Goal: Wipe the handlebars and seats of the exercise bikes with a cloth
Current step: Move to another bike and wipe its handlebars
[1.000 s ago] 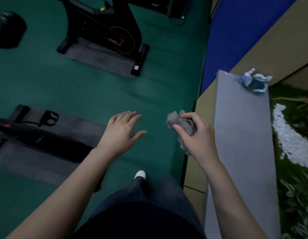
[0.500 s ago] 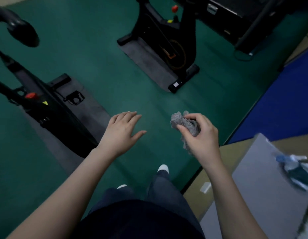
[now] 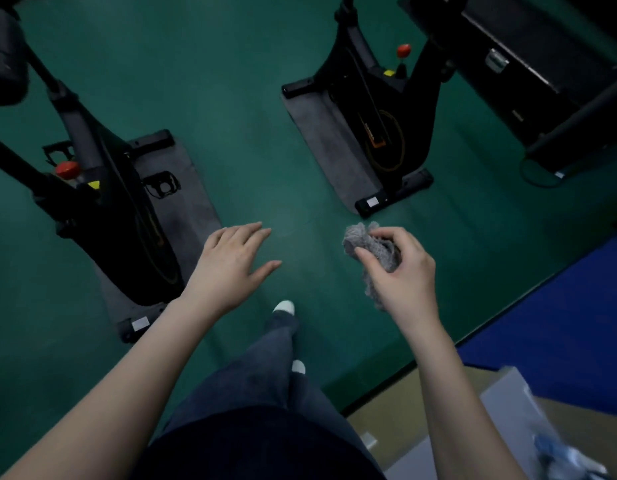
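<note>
Two exercise bikes (image 3: 120,216) (image 3: 379,109) are standing ahead; your right hand (image 3: 400,271) is pinching the grey cloth (image 3: 373,251), left hand (image 3: 231,265) spreading empty.

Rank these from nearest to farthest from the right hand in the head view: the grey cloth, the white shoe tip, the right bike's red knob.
1. grey cloth, held in the right hand.
2. white shoe tip, below-left on the floor.
3. red knob, far up on the right bike.

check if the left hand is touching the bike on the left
Apart. In the head view the left hand hangs open in mid-air with green floor showing around its fingers, clear of the left exercise bike. The right hand grips the grey cloth.
</note>
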A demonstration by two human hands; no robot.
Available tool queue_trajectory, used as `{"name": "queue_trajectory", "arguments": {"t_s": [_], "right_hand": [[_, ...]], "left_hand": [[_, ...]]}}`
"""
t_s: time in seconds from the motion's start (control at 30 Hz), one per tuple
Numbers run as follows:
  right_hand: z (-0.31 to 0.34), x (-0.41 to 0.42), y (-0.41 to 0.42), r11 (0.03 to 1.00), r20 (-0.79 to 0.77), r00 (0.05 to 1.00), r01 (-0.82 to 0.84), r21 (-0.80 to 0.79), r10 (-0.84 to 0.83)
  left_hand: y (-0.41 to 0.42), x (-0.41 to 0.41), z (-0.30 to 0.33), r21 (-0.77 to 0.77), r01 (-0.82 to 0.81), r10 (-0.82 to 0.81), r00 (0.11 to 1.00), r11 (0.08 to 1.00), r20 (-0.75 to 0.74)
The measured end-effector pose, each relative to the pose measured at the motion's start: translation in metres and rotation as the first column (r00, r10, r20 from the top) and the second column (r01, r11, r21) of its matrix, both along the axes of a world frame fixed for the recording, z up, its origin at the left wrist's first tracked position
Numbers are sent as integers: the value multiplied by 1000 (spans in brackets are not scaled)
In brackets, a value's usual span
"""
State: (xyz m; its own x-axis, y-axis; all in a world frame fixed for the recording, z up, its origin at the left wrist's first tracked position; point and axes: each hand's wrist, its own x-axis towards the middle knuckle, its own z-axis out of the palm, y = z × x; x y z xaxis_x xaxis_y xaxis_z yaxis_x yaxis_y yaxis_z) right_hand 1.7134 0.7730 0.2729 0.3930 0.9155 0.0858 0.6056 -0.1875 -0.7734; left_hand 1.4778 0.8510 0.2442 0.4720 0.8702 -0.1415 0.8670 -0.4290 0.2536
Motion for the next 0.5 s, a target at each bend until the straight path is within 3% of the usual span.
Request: {"name": "queue_trajectory", "arguments": {"t_s": [0.5], "right_hand": [[8, 66, 220, 973, 44, 974, -223, 60, 221]], "left_hand": [[181, 76, -4, 7, -162, 162, 986, 987, 38]]}}
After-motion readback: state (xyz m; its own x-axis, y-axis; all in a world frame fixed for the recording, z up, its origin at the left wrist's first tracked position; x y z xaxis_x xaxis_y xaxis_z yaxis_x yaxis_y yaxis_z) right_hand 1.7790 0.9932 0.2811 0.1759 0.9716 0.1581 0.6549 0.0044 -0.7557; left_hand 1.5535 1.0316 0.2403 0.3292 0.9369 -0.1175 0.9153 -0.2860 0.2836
